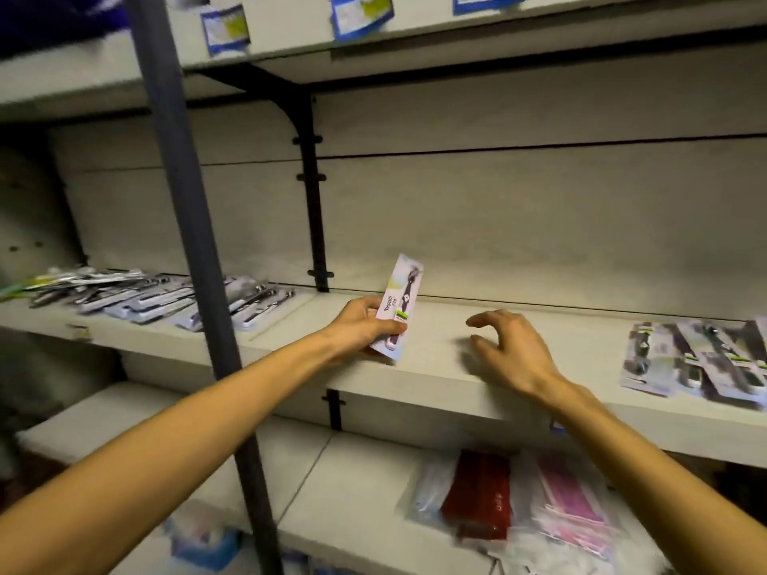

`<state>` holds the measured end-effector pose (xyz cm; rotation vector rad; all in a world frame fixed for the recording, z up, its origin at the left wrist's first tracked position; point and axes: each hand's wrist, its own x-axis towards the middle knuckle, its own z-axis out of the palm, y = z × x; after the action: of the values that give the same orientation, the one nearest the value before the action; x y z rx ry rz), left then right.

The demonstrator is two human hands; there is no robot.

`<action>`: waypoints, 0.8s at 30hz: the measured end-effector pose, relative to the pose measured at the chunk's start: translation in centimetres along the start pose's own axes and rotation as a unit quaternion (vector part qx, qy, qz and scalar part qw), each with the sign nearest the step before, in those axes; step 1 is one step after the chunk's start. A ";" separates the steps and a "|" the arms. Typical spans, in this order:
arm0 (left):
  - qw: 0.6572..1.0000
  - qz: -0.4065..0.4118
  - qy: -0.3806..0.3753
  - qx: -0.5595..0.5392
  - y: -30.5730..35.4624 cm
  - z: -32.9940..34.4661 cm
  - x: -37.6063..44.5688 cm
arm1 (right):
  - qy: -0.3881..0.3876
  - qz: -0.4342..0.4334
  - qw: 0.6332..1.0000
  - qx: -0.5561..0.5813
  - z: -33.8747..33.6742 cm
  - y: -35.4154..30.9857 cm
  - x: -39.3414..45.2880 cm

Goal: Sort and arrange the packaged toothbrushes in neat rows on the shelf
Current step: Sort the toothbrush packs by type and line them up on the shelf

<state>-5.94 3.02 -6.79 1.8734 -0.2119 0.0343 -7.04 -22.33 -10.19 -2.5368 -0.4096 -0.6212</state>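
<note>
1. On the middle shelf [436,367], far left: a spread of packaged toothbrushes [166,296], behind the upright post [195,259].
2. Far right on the same shelf: another group of packs [701,363].
3. Between the groups: left hand [365,329] gripping one tilted pack [396,309], lower end near the shelf; right hand [508,346] just right, fingers [481,321] spread, empty.
4. On the lower shelf [357,491], right: assorted packets [519,500].
</note>
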 end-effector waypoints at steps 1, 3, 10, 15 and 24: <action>1.000 0.006 0.007 0.009 -0.5 -1.5 -0.8 | 0.000 -0.004 1.000 -0.001 0.8 -1.5 -0.1; 1.000 0.022 0.013 0.018 -1.3 -4.5 -2.6 | 0.014 -0.007 1.000 0.004 2.3 -4.6 -0.2; 0.995 0.092 0.010 0.033 -5.3 -15.2 -9.6 | 0.067 -0.061 0.995 0.049 8.3 -16.3 -2.1; 0.995 0.085 0.051 0.019 -7.7 -23.0 -13.0 | 0.041 -0.205 0.977 -0.049 12.6 -24.8 -2.5; 0.971 0.053 0.233 0.033 -12.1 -36.6 -11.6 | -0.039 -0.381 0.900 -0.206 22.2 -38.3 4.1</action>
<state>-12.33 42.76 -8.42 1.8628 0.0155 0.5537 -10.77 22.03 -10.42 -2.7496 -1.4798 -0.9615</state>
